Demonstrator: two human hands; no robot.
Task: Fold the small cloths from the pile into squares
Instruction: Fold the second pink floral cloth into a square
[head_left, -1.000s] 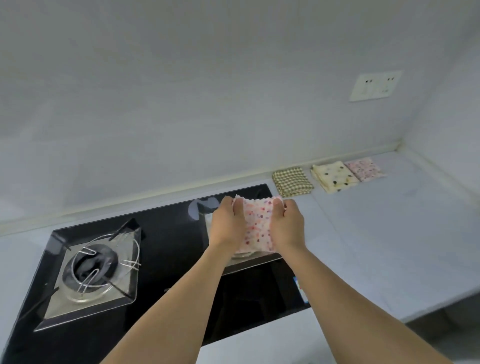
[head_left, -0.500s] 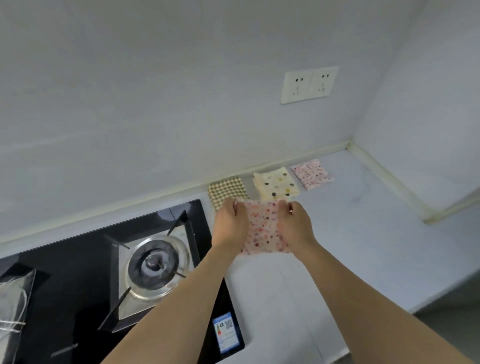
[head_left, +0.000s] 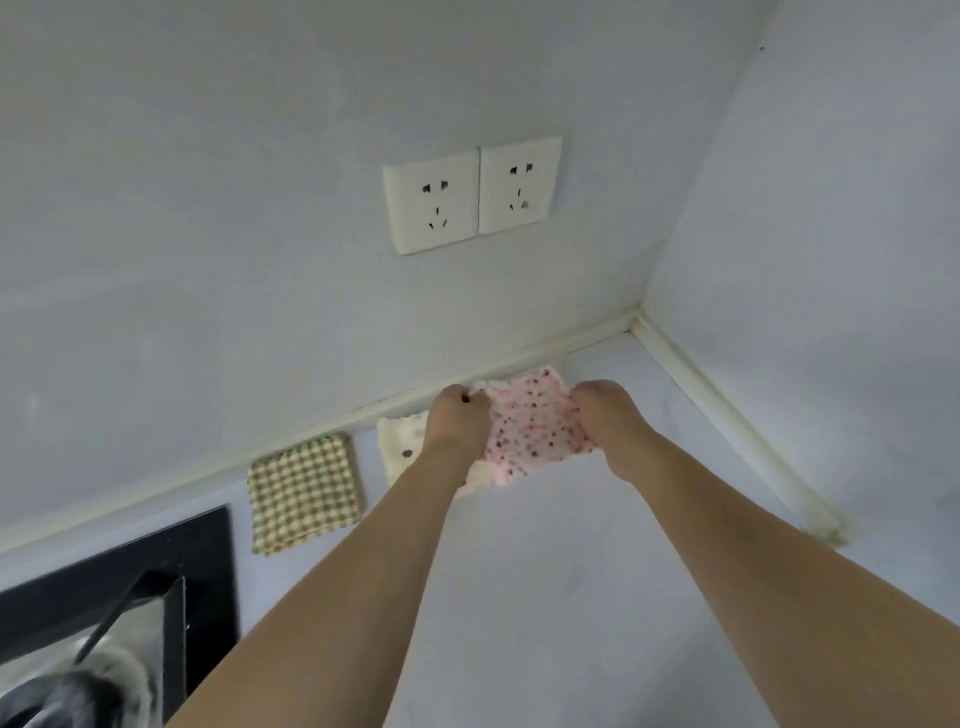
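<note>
Pink cloth (head_left: 530, 426) between both gripping hands (head_left: 530, 421)

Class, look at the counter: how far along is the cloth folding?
Done: a folded checked cloth and a cream spotted cloth lie by the wall. In hand: the left hand and right hand hold a pink dotted cloth, folded square, above the counter. Left: setting it down; no pile is in view.

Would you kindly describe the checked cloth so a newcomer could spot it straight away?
Find the double wall socket, then drop to the counter by the black hob. The checked cloth lies flat there, leftmost of the row, the only green-and-cream gingham; the others are spotted.
</note>
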